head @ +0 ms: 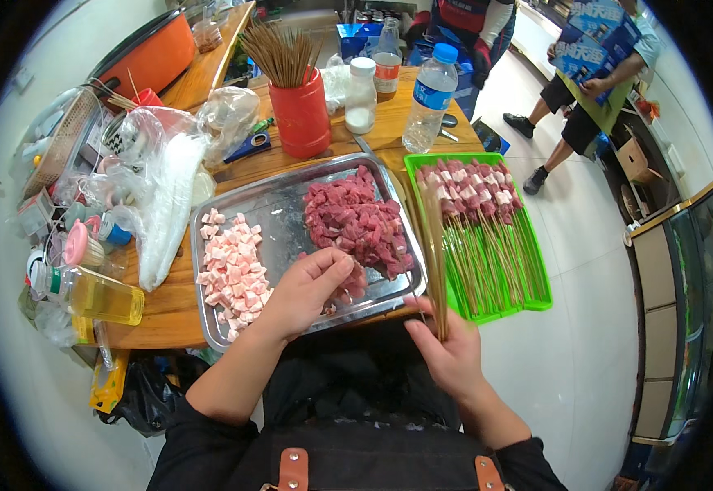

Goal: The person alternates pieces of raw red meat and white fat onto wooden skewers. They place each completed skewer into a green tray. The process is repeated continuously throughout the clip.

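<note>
My left hand (313, 285), fingers curled, holds red meat pieces (352, 283) over the front of a metal tray (283, 227). In the tray, cubes of pale fat (237, 264) lie on the left and a heap of cut red meat (356, 221) on the right. My right hand (455, 350) grips a bundle of thin wooden skewers (435, 270), blurred by motion. A single skewer (416, 297) shows apart from the bundle, near my right thumb. Right of it, a green plastic tray (540, 288) carries several skewers threaded with red meat and white fat (470, 190).
Behind the tray stand a red holder full of skewers (300, 116), a white-capped jar (361, 98), a glass bottle (387, 61) and a water bottle (430, 101). Plastic bags (166, 202) and an oil bottle (98, 294) crowd the left. Two people stand beyond the wooden table (166, 331).
</note>
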The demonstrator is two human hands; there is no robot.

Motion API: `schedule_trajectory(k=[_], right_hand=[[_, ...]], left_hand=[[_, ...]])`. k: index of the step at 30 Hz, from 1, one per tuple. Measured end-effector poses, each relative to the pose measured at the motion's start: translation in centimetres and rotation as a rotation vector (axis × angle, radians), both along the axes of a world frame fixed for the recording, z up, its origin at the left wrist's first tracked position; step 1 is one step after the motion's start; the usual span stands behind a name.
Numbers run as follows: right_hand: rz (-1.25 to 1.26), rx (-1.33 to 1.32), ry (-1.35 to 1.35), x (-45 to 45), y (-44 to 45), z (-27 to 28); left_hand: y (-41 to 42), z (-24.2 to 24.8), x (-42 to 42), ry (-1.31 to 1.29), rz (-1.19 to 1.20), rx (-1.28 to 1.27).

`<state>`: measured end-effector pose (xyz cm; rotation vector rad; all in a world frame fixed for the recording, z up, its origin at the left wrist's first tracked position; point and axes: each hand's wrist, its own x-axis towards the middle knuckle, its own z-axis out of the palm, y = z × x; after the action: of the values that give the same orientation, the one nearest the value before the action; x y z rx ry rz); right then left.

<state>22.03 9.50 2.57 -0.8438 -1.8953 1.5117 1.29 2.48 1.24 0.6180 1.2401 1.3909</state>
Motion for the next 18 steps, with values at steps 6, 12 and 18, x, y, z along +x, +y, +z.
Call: schedule_trajectory(k=[6, 12, 18], right_hand=[[0.147, 0.219, -0.082, -4.7, 2.0, -0.2], [0.135, 0.547, -0.247, -5.7, 1.4, -0.4], [0.132, 0.651, -0.289, -6.1, 1.2, -0.5]], left_hand=[[-1.5, 0.3, 0.4, 0.252, -0.123, 0.04], [-2.1, 0.7, 0.2, 0.752, -0.038, 0.053], [-2.0, -0.4, 1.1, 0.621, 0.19, 0.189]])
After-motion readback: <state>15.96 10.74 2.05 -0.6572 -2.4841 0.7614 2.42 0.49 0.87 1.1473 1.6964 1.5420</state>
